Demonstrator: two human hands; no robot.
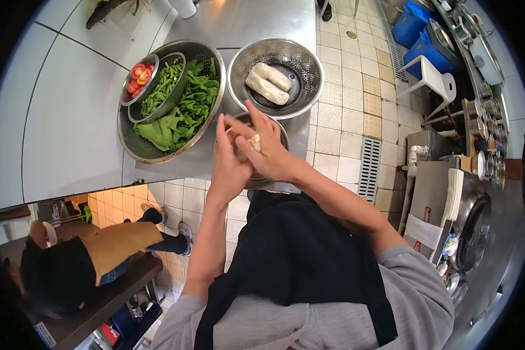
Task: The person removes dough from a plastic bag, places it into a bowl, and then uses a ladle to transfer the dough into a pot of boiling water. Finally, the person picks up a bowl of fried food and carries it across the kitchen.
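Left hand (230, 166) open, fingers stretched upward, palm facing the right hand (268, 149). Right fingers extended too, some motion blur; can't tell whether they grip anything. Pale lump (255, 141), small and soft-looking, shows at the right hand by thumb and forefinger; pinched or just stuck there, unclear. Both hands sit above a metal bowl (260, 183) at the near edge of the steel table (256, 23), toward its near right corner; bowl contents mostly hidden.

To do this well, I'd judge: work low and centred over the bowl so bits drop inside, light even finger pressure, rub off whatever clings to the skin.

Just beyond, along the table's right edge: colander (306, 70) with two pale rolls (266, 86) side by side. Toward the table's left edge: wide bowl (135, 146) with leafy greens (186, 114), plus smaller bowls holding cut green stalks (164, 81) and tomato slices (139, 79). Off the table, lower left: another person (125, 245), tan garment.
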